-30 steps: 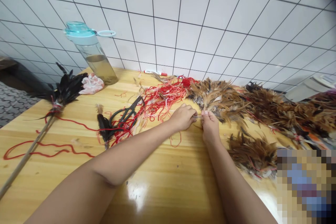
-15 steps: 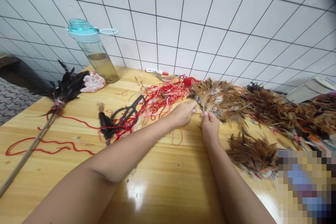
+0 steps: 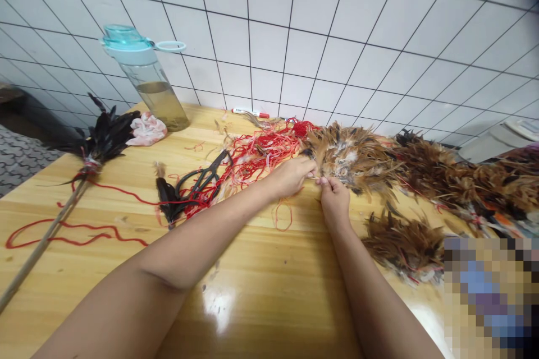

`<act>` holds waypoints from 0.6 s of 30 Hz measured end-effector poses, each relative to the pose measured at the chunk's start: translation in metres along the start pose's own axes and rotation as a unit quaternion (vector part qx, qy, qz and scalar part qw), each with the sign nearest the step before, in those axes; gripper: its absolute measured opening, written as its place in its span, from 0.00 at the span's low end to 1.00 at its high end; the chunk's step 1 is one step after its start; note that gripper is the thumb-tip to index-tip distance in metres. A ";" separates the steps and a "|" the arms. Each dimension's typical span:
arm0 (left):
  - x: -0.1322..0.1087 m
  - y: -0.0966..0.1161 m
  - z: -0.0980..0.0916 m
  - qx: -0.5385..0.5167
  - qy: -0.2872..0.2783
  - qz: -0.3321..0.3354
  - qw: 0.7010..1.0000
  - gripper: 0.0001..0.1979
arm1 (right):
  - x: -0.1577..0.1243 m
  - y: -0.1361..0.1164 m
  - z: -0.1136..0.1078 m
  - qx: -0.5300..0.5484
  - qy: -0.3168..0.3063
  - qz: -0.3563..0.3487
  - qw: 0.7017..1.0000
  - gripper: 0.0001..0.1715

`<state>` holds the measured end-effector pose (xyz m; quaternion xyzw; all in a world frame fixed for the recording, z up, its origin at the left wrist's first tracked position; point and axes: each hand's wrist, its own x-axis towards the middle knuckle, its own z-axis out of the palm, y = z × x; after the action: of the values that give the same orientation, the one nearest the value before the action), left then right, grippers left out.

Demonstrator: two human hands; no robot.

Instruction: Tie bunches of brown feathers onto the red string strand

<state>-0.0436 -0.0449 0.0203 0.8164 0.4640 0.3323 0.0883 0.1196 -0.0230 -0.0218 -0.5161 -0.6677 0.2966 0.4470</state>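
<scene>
I watched a shaggy clump of tawny-brown chicken feathers [image 3: 349, 156] sit at 1 o'clock from my hands, with tangled red thread [image 3: 261, 160] at its 9 o'clock. The left hand [image 3: 290, 178] and right hand [image 3: 334, 197] nearly met, both pinching its lower edge.

Place type: small handicraft workroom, not a kitchen or office
Wall: white square tiles [image 3: 252, 28] with dark grout lines
Worktop: varnished light wood [image 3: 269, 291], bearing scattered loose fibres
Craft material: heaped brown feathers [image 3: 353, 157] and tangled red yarn [image 3: 261, 157]
Tools: black-handled scissors [image 3: 202, 182] and a red-capped marker pen [image 3: 250, 113]
Made item: black feather bundle on a cane stick [image 3: 107, 137], bound with red yarn
Personal item: clear water bottle [image 3: 147, 87] with a teal lid, standing against the wall
</scene>
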 end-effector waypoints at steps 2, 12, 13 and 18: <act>0.000 0.000 -0.001 -0.001 -0.002 -0.001 1.000 0.09 | 0.000 -0.001 0.000 -0.003 -0.009 0.001 1.000 0.18; -0.002 0.001 -0.001 0.093 -0.007 -0.008 0.996 0.08 | 0.000 -0.007 -0.001 -0.011 -0.051 -0.013 0.999 0.19; -0.002 0.002 -0.002 0.110 -0.009 -0.007 0.994 0.08 | 0.001 -0.007 -0.001 -0.010 -0.056 -0.017 0.998 0.18; -0.002 0.007 -0.006 0.165 -0.014 0.015 0.986 0.07 | 0.001 -0.009 0.000 -0.007 -0.077 -0.019 0.997 0.17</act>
<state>-0.0429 -0.0518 0.0267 0.8310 0.4994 0.2407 -0.0462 0.1156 -0.0247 -0.0137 -0.4824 -0.7115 0.3223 0.3964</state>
